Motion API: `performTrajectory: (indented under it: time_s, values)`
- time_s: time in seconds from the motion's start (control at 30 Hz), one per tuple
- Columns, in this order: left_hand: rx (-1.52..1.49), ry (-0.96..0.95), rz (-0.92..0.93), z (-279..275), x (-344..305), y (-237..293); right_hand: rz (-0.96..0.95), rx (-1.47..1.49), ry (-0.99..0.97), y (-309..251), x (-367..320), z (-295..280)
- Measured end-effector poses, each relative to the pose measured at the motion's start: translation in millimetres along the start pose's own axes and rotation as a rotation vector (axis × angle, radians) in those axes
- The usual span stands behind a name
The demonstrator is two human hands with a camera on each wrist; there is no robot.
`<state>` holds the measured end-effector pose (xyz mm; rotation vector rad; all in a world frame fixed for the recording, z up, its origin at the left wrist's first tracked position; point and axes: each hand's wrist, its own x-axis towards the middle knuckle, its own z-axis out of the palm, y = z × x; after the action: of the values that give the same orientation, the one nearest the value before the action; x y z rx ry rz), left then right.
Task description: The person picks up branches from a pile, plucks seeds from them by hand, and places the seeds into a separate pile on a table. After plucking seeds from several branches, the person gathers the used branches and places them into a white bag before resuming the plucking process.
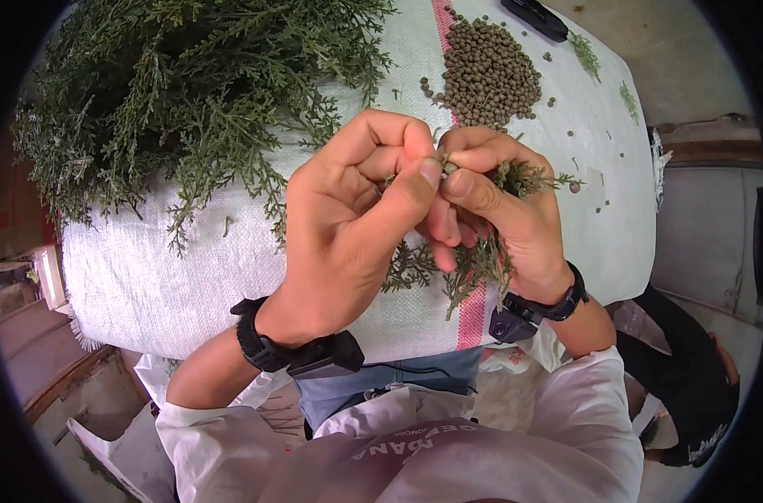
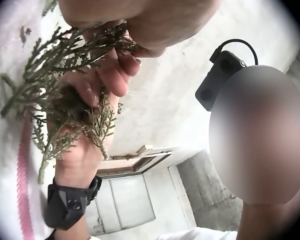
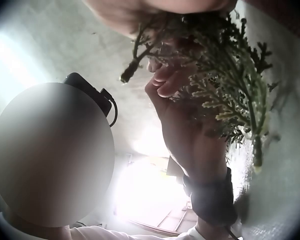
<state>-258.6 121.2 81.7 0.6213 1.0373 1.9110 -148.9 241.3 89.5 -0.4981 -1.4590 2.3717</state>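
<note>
Both hands meet over a white woven sack (image 1: 172, 289) in the head view. The left hand (image 1: 348, 218) pinches a small round green cone (image 1: 449, 168) between thumb and forefinger, its thumb tip beside the right thumb. The right hand (image 1: 511, 214) pinches at the same spot and holds a green conifer sprig (image 1: 482, 268) within its curled fingers. In the left wrist view the sprig (image 2: 55, 60) spreads out around the right hand (image 2: 80, 145). Leafy twigs (image 3: 230, 85) hang under the right hand in the right wrist view, with the left hand (image 3: 190, 130) beyond.
A large heap of green branches (image 1: 180, 101) covers the sack's upper left. A pile of small round brown cones (image 1: 489, 75) lies beyond the hands, near a black object (image 1: 535, 18). Small sprigs (image 1: 584, 55) and stray cones are scattered at right. Another person (image 1: 692, 377) is at lower right.
</note>
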Motion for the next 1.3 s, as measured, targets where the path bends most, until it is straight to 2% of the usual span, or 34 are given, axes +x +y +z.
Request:
performTrajectory:
  time_s: [0.1, 0.23, 0.33, 0.47, 0.6, 0.7, 0.83, 1.13, 1.3]
  values:
    - [-0.02, 0.009, -0.009, -1.0, 0.5, -0.8, -0.09, 0.063, 0.013, 7.4, 2.5, -4.3]
    - [-0.042, 0.011, -0.015, -1.8, 1.2, -2.0, -0.082, 0.139, -0.056, 11.0, 6.5, -5.9]
    - [-0.025, -0.01, -0.015, -3.0, 3.6, 2.2, -0.078, 0.146, -0.014, 8.3, 5.0, -3.2]
    - [-0.06, -0.139, 0.0, -5.9, 8.2, 4.4, -0.029, 0.071, 0.034, -3.4, 4.0, -6.0]
    - [-0.065, -0.054, -0.064, -0.7, 8.5, 5.8, 0.007, -0.014, 0.04, -5.2, 7.6, -10.9]
    - [0.044, -0.023, 0.016, 0.5, 6.2, 4.6, 0.036, -0.06, 0.053, -6.0, 6.2, -9.8]
    - [0.088, -0.064, -0.001, -3.8, 5.1, 5.2, 0.086, -0.087, 0.078, -4.9, 6.3, -7.4]
    - [0.024, -0.028, -0.072, -4.8, 5.1, -0.6, 0.027, -0.115, 0.049, -15.9, 4.1, -4.8]
    - [0.035, -0.015, -0.007, -4.8, 4.3, -3.1, 0.002, -0.106, 0.049, -11.8, 5.9, -5.0]
